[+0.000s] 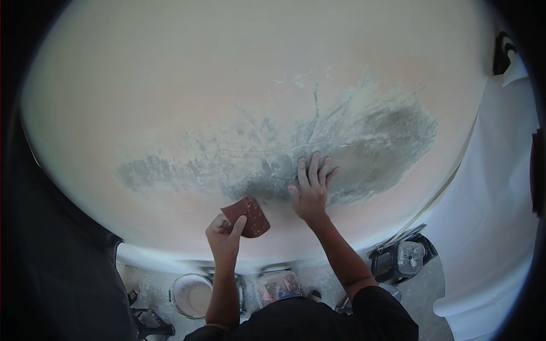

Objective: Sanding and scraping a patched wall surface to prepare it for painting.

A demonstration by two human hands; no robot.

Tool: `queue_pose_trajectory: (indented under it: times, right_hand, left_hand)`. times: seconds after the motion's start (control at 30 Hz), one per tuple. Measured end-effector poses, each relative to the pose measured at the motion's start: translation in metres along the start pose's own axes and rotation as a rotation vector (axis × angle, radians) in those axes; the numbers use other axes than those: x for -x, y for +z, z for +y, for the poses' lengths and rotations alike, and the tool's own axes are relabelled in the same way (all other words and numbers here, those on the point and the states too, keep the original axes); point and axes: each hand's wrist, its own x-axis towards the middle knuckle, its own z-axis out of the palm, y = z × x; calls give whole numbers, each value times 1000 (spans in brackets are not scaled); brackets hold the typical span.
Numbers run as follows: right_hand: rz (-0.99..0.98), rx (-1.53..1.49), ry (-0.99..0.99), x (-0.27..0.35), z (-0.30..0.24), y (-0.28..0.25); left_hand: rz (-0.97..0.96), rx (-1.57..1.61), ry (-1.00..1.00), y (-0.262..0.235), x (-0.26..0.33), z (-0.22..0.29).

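A pale pink wall (170, 96) fills most of the view, with a wide grey scraped and patched area (364, 136) across its lower middle. My right hand (311, 190) lies flat on the wall with fingers spread, at the lower edge of the grey patch. My left hand (224, 233) holds a reddish-brown sheet of sandpaper (248, 216) against the wall, just left of and below the right hand. Both forearms rise from the bottom edge.
On the dusty floor below stand a white bucket (190, 295) with pale paste, a black power tool (401, 261), and a small printed packet (278, 287). A white sheet (489, 227) hangs at the right. A dark surface (51, 256) fills the lower left.
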Motion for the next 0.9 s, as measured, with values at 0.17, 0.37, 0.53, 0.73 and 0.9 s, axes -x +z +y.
queue_pose_trajectory:
  times: [0.17,0.37,0.53,0.73,0.9]
  right_hand:
    - [-297,-741,-17,-11,-42,-47]
    - [-665,-1621,709,-2,-38,-59]
    - [-412,-1350,611,5,-44,-46]
    - [-3,-185,43,-18,-62,-20]
    - [-84,-120,-134,-2,-80,19]
  left_hand:
    - [-161,-52,39,13,-31,-2]
    - [-502,28,-3,30,-48,-2]
    - [-170,-237,226,57,-35,16]
    - [-103,-617,628,-3,-57,2]
    - [-101,-503,512,-39,-76,-2]
